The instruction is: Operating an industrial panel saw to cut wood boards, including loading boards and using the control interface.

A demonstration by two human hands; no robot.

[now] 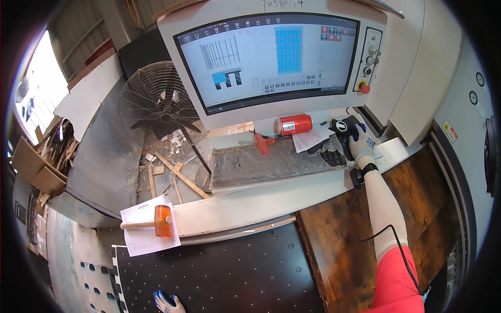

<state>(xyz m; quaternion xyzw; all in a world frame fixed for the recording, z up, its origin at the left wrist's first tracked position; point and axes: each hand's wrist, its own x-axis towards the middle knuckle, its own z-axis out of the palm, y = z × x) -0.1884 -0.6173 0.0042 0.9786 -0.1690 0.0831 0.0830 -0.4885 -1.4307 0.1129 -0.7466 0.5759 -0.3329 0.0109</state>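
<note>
Left hand (170, 303): gloved, its fingers splayed and seemingly empty over the black studded bed (224, 268).
Black device (342, 129): sat under the monitor (271, 62), right of the red can (294, 125); rounded, white-marked, long axis unclear.
Right hand (361, 146): nearer; its gloved fingers curled over the device's right side, grip impossible to tell.
</note>
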